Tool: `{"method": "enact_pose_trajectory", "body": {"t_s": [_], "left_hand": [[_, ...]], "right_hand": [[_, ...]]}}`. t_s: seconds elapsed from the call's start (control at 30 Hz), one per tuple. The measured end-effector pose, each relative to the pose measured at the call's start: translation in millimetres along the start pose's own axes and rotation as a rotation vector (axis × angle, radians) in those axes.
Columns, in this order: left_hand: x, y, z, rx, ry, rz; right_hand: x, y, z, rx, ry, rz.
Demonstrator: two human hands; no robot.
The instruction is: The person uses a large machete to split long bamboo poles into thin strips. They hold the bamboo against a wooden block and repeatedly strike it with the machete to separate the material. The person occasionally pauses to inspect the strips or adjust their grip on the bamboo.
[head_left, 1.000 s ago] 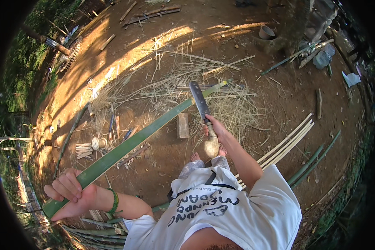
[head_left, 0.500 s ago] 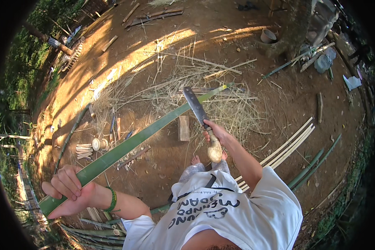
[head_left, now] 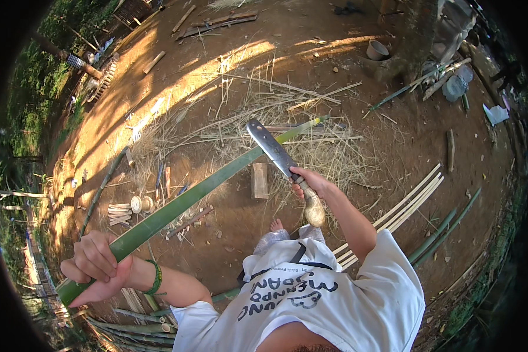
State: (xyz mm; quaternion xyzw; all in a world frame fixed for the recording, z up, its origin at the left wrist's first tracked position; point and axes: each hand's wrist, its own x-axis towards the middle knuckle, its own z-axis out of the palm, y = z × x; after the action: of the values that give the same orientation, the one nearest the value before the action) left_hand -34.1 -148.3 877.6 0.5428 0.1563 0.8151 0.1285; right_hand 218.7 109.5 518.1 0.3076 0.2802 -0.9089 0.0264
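Observation:
A long green strip of split bamboo (head_left: 188, 196) runs slantwise from the lower left up toward the middle. My left hand (head_left: 100, 267) grips it near its close end, fingers wrapped over the top. In my right hand (head_left: 314, 185) is a machete (head_left: 271, 146) with a broad dark blade and a pale, bulging wooden handle. The blade points up and to the left, crossing over the bamboo near its far part. Whether the edge touches the bamboo I cannot tell.
A small wooden block (head_left: 259, 180) lies on the dirt below the blade. Loose shavings (head_left: 334, 158) cover the ground beyond. Pale split strips (head_left: 393, 214) and green bamboo poles (head_left: 443, 234) lie at right, more poles (head_left: 132, 331) at lower left. A bucket (head_left: 377, 50) stands far off.
The machete has tilted further left, and its handle has shifted slightly right and down along with my right hand. My left hand and the bamboo have barely moved.

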Motion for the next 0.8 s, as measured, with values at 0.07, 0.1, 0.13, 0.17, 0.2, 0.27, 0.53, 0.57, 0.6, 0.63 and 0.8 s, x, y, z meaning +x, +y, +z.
{"method": "enact_pose_trajectory", "body": {"t_s": [0.07,0.1,0.13,0.17,0.2,0.27,0.53,0.57,0.6,0.63,0.8], "left_hand": [[1.8,-2.3,0.4,-0.083,-0.042,-0.011],[2.9,-4.2,1.1,-0.120,-0.060,-0.014],[4.4,-6.2,3.8,-0.138,-0.077,-0.022],[6.7,-8.4,8.7,-0.157,-0.094,-0.030],[7.0,-9.3,10.4,-0.165,-0.107,-0.035],[5.3,-6.8,4.0,-0.116,-0.074,-0.019],[6.8,-12.3,8.4,-0.313,-0.160,-0.054],[6.5,-11.9,10.6,-0.306,-0.157,-0.052],[7.7,-13.6,11.1,-0.298,-0.157,-0.045],[7.7,-14.8,10.6,-0.302,-0.160,-0.052],[10.0,-4.0,-0.3,-0.217,-0.111,-0.067]], "right_hand": [[16.0,0.6,-19.4,0.142,0.136,-0.048],[21.4,-3.7,-24.5,0.205,0.163,-0.062],[24.4,-5.1,-29.4,0.269,0.191,-0.077],[24.4,0.5,-32.3,0.135,0.250,-0.071],[17.9,0.9,-20.7,0.062,0.164,-0.052],[-12.6,-3.3,16.3,-0.072,-0.003,-0.012],[12.6,-9.8,-44.4,0.154,0.288,-0.122],[12.1,-4.3,-46.4,0.142,0.299,-0.116],[10.7,2.5,-42.6,0.078,0.251,-0.113],[0.4,3.3,-28.6,0.037,0.148,-0.118],[-26.7,2.1,5.4,-0.174,-0.081,-0.137]]}}
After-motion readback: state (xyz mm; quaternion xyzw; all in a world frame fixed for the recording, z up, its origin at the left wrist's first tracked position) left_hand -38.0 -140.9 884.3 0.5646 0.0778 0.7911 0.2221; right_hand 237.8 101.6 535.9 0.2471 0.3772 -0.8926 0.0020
